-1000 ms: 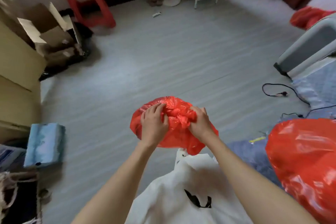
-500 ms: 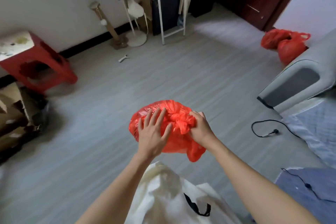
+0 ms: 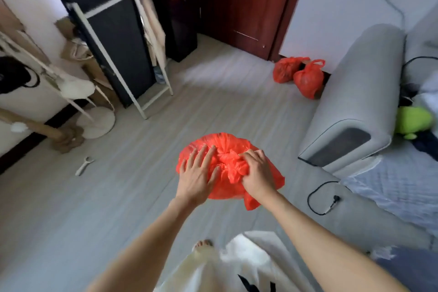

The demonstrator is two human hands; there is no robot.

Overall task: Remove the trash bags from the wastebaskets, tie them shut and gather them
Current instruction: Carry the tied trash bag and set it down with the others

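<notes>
Red trash bag [image 3: 227, 149] held up: left hand [image 3: 198, 174] flat against it, fingers spread; right hand [image 3: 257, 173] gripping its knotted top.

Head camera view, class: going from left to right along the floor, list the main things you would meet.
white peeler-like tool → left hand → held red bag → right hand → two tied red bags → grey sofa arm → green toy
</notes>
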